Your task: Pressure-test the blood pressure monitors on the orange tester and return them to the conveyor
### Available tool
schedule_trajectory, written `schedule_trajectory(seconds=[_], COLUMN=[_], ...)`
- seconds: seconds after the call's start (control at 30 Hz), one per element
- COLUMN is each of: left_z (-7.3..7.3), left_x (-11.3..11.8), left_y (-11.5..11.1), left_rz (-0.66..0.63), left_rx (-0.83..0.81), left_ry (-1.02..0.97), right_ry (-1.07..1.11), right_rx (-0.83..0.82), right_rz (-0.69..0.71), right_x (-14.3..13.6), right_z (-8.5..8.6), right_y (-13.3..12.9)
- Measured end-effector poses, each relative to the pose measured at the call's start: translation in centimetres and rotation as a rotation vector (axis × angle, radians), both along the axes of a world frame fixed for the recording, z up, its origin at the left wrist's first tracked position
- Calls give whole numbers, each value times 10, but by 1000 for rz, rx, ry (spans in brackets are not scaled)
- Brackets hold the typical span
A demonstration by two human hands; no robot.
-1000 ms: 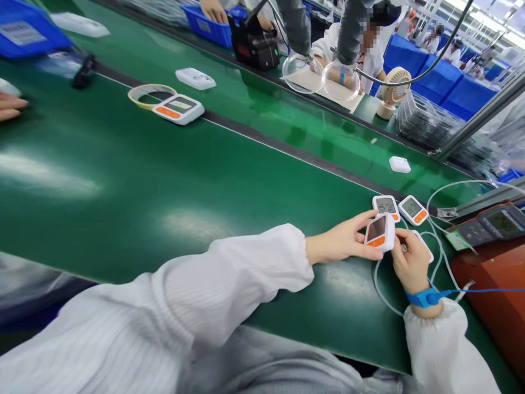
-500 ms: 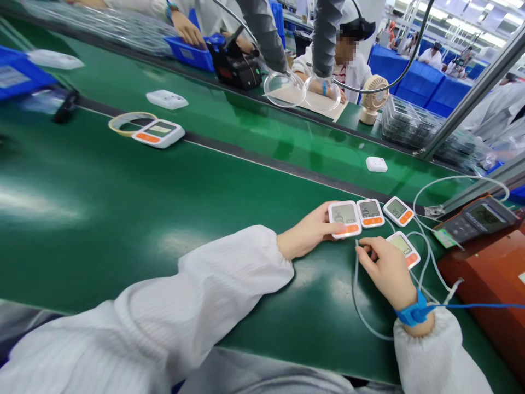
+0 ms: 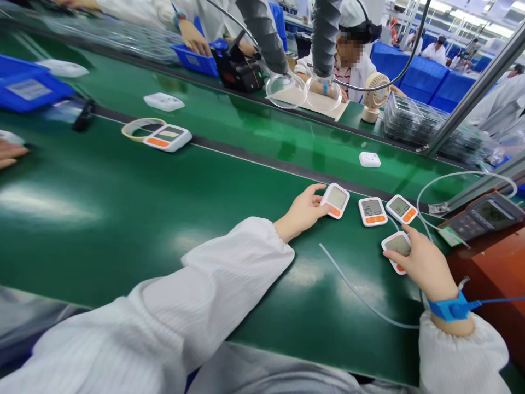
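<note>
My left hand is closed on the edge of a white digital monitor with a grey screen and an orange button strip. My right hand grips a second white-and-orange digital monitor, thumb across its lower left side and fingers at its upper right. Two similar monitors, one upright to me and one tilted, lie just beyond my right hand with digits on their screens. A thin clear tube lies loose on the green surface between my hands, its free end pointing toward my left hand.
A handheld gauge rests on an orange box at right. Farther left are another monitor with a cream loop and a blue tray. Another person's hand shows at the left edge. Two suction hoods hang ahead.
My left hand has moved its monitor away from the row, up and left. My right hand has let go of the tube end and taken hold of the nearest monitor. Another hand has appeared at left.
</note>
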State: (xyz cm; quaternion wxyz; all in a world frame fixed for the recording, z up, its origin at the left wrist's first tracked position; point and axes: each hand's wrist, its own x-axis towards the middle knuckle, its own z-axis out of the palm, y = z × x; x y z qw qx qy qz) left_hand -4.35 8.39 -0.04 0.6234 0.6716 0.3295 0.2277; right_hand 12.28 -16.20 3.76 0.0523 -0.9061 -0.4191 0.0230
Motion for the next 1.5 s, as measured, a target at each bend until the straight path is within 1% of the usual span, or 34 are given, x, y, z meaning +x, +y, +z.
schedule_trajectory(seconds=[0.1,0.23,0.33,0.4,0.47,0.5,0.53,0.57,0.6,0.63,0.67,0.7,0.73,0.77,0.8,0.9,0.97,1.0,1.1,1.2,1.3,1.33,1.4,1.5], left_z=[-2,-2,-1,2,7,10,12,14,15,15,15,14,14,13,13,15,15,15,13,12,14,15,18,21], left_x=[0,-2,-4,-6,-8,-9,-10,-11,-12,-13,-14,-15,-15,-16,-16,-14,-12,-11,-9,-9,-8,-8,-8,-8], left_y=[-2,-3,-1,-2,-9,-15,-23,-32,-41,-51,-59,-66,-70,-72,-72,-61,-53,-49,-44,-45,-41,-38,-27,-5], left_rz=[-63,-80,-96,-72,-43,-61,-124,-235,-381,-538,-668,-759,-806,-815,-793,-660,-569,-544,-567,-620,-622,-599,-510,-311], left_rx=[113,272,534,690,752,728,656,528,346,128,-84,-266,-401,-486,-533,-595,-628,-641,-642,-576,-548,-551,-542,-469], left_ry=[28,95,124,145,118,79,29,-27,-77,-119,-148,-164,-168,-166,-166,-220,-259,-266,-238,-181,-158,-172,-227,-317], right_ry=[44,164,283,349,401,423,445,467,489,512,540,575,617,667,720,848,880,870,724,611,486,432,371,370], right_rx=[42,139,207,236,283,320,363,406,442,466,476,475,467,461,463,499,529,539,535,460,369,349,335,364], right_rz=[49,121,89,57,45,45,48,58,75,99,128,163,200,235,265,324,339,337,283,242,240,255,321,392], right_x=[-5,-12,-17,-21,-24,-26,-29,-32,-35,-38,-41,-43,-44,-45,-44,-41,-40,-41,-45,-49,-50,-51,-55,-59], right_z=[0,2,5,6,5,4,3,1,-1,-3,-5,-6,-7,-7,-6,-4,-3,-3,-4,-5,-8,-9,-14,-21], right_y=[6,11,13,14,15,16,17,18,20,21,23,24,24,25,25,24,24,24,25,25,24,24,24,25])
